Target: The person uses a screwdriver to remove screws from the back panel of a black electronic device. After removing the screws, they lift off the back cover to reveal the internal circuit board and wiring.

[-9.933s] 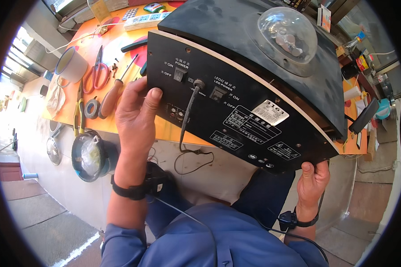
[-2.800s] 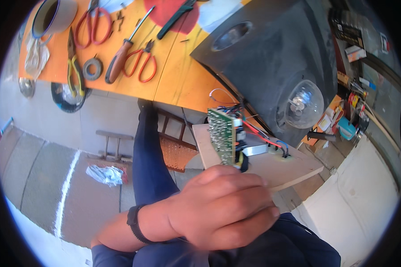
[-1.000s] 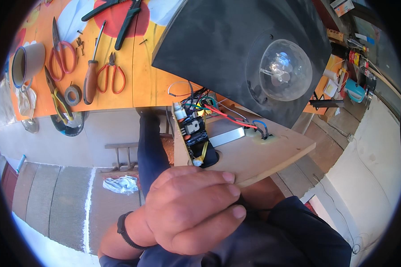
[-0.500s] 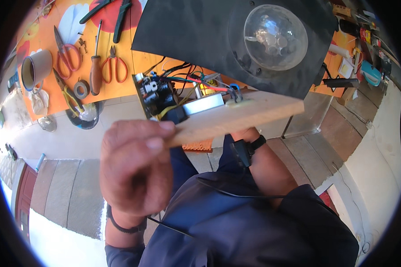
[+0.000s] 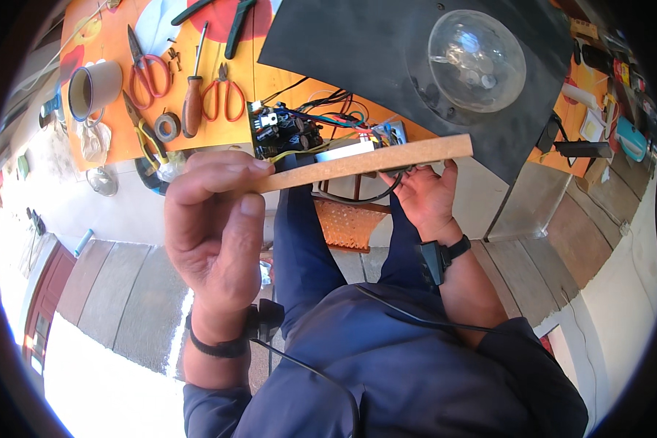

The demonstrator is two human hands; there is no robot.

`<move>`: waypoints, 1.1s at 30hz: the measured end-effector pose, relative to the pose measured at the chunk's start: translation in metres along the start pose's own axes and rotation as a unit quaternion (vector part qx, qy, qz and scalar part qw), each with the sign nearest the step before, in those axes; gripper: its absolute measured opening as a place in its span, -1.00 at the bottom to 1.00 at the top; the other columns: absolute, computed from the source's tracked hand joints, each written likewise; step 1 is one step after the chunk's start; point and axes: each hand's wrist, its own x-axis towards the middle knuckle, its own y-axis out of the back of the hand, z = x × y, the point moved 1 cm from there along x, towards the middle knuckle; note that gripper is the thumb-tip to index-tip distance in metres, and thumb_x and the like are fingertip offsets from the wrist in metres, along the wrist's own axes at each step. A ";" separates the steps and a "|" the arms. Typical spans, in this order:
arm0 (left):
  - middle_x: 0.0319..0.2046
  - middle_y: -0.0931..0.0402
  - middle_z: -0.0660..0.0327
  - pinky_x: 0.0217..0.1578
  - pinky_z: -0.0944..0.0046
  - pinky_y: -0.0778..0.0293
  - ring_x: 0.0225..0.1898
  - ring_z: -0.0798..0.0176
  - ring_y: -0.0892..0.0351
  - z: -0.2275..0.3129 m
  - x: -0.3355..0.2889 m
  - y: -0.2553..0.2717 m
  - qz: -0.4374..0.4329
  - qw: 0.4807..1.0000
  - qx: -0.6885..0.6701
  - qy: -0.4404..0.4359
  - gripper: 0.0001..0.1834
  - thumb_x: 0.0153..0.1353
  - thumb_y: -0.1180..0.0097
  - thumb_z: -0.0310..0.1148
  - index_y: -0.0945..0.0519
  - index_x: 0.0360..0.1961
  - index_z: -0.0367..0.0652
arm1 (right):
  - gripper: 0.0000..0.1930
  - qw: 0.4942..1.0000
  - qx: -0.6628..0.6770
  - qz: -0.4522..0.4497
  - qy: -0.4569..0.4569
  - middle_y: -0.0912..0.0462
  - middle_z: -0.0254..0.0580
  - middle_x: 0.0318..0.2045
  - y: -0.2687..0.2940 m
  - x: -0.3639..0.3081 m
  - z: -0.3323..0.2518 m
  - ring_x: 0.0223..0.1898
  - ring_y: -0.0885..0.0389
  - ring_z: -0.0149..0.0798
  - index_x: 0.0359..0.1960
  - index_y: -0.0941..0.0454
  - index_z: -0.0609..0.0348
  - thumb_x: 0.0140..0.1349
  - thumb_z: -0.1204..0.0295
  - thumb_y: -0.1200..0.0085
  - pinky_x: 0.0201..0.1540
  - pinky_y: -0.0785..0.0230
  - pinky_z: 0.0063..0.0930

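Observation:
My left hand (image 5: 215, 226) pinches the left end of a flat wooden board (image 5: 365, 163) between thumb and fingers, its narrow edge toward me. My right hand (image 5: 427, 197) is at the underside of the board's right part, palm up, with thumb apart and fingers loosely spread; some fingertips are hidden by the board. A black cable (image 5: 361, 200) loops below the board and reaches those fingers. Just beyond the board, a circuit board with black components (image 5: 288, 131) and coloured wires (image 5: 336, 113) sits at the table's edge.
A black panel with a clear dome (image 5: 477, 61) covers the table's right part. On the orange tabletop (image 5: 233, 131) lie red-handled scissors (image 5: 151, 77), a screwdriver (image 5: 192, 108), red-handled cutters (image 5: 223, 95), yellow-handled pliers (image 5: 146, 135), black tape (image 5: 168, 127) and a mug (image 5: 95, 90).
The board has tilted, so its top face no longer shows and its edge faces me. My right hand, mostly hidden before, has come into view below it. The scene has shifted rightward.

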 end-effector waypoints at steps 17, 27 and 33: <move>-0.27 -0.51 0.10 -0.17 0.34 -0.40 -0.27 0.33 -0.49 -0.033 -0.018 0.016 0.077 0.985 -0.091 0.124 -0.82 0.43 -0.12 -0.41 -0.47 0.00 -0.18 | -0.43 0.979 -0.169 -0.003 0.117 -0.62 -0.27 0.13 0.033 -0.004 -0.028 0.19 -0.53 -0.22 0.15 -0.55 0.09 0.42 -0.12 0.07 0.29 -0.34 -0.24; -0.32 -0.49 0.10 -0.22 0.38 -0.38 -0.38 0.39 -0.44 -0.048 -0.023 0.015 0.089 0.977 -0.109 0.159 -0.84 0.46 -0.10 -0.39 -0.46 -0.03 -0.17 | -0.41 0.987 -0.105 -0.071 0.094 -0.59 -0.22 0.20 0.041 -0.012 -0.042 0.23 -0.52 -0.18 0.22 -0.52 0.16 0.50 -0.09 0.16 0.32 -0.34 -0.28; -0.35 -0.48 0.13 -0.24 0.39 -0.36 -0.40 0.40 -0.42 -0.052 -0.022 0.014 0.089 0.975 -0.108 0.173 -0.85 0.46 -0.10 -0.37 -0.46 -0.04 -0.16 | -0.35 0.986 -0.097 -0.102 0.085 -0.57 -0.21 0.26 0.039 -0.014 -0.043 0.26 -0.51 -0.16 0.30 -0.48 0.16 0.51 -0.14 0.18 0.34 -0.32 -0.26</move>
